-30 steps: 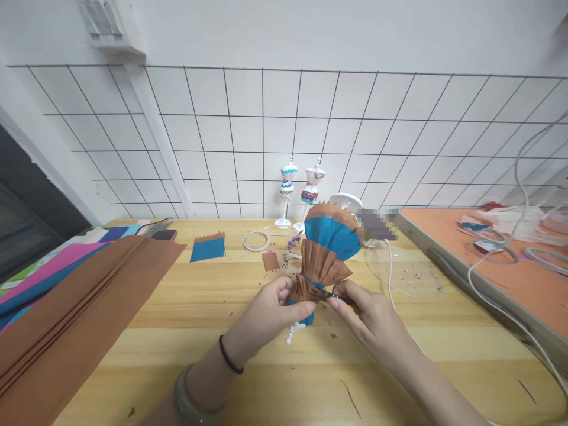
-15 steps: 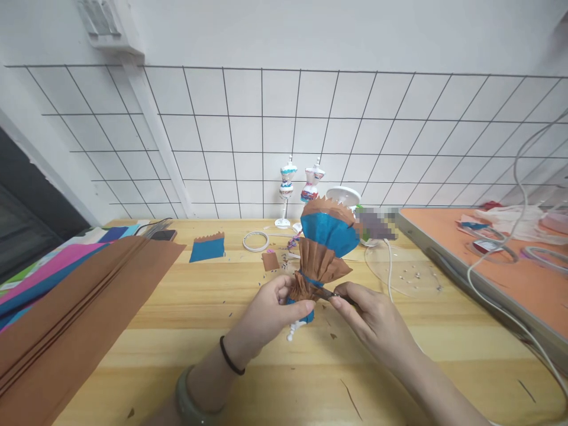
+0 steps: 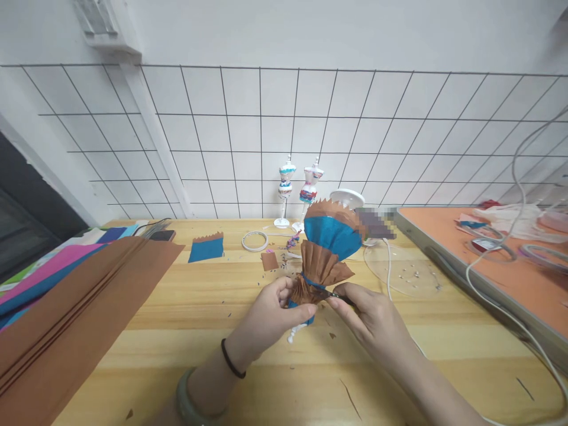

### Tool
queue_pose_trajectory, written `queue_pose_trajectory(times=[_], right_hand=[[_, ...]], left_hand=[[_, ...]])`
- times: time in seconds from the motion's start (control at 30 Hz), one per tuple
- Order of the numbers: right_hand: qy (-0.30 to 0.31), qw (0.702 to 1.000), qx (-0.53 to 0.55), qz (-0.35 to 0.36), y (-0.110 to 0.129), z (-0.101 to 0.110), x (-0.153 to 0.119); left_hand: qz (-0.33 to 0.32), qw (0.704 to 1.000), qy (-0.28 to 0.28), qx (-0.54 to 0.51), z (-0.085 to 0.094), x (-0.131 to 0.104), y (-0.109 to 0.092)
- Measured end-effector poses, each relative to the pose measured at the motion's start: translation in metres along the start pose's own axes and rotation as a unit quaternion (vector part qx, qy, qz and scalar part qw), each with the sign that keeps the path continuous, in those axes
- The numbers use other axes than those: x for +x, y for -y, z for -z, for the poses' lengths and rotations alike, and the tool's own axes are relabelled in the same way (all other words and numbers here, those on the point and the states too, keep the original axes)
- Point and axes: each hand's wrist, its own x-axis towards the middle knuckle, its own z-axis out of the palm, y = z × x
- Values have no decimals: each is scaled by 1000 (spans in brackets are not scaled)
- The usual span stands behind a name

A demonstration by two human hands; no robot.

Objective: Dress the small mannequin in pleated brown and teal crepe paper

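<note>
An upside-down white miniature dress form (image 3: 293,336) is wrapped in pleated brown and blue crepe paper (image 3: 322,263). Below its blue tie, the gathered brown paper is pinched between the fingers and thumb of my left hand (image 3: 275,310). The form's white neck end points down toward me, while the wide skirt with its zigzag edge fans upward. In my right hand (image 3: 366,310) is a slim dark metal tool (image 3: 329,293), gripped between thumb and fingers. Its tip touches the gathers just under the tie; its rear part is mostly hidden, so its kind is unclear.
Two decorated miniature dress forms (image 3: 286,186) stand at the back. A blue-and-brown paper piece (image 3: 206,247), a tape roll (image 3: 255,241) and a small brown square (image 3: 269,261) lie on the table. Paper sheets (image 3: 102,307) cover the left; a white cable (image 3: 389,266) and an orange-topped surface (image 3: 501,266) are right.
The paper-dressed form has shifted very slightly right, its skirt tilting a little. The tool in my right hand has turned slightly, with its tip still at the gathers. Both holds remain.
</note>
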Motion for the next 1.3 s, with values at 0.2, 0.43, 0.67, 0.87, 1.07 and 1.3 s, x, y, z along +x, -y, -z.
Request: queue_pose_trajectory(times=[0.2,0.43,0.67,0.87,1.07,1.3], right_hand=[[-8,1000,-19,4,-2,-1,-1],[-21,999,-25,-6,-1,-2,-1],[-27,999,-11,-14,-1,-2,0],[-23,999,-11,-19,0,-2,-1],[-4,1000,-21,-23,1,-1,0],[-1,1000,-21,-18,4,-1,0]], left_hand=[[0,1000,6,0,0,-1,-3],[-1,1000,3,-4,-2,-3,-5],[4,1000,-6,-11,-3,-2,-6],[-5,1000,-10,-9,-4,-1,-3],[-20,998,-57,8,-4,2,3],[-47,994,-84,44,-8,2,5]])
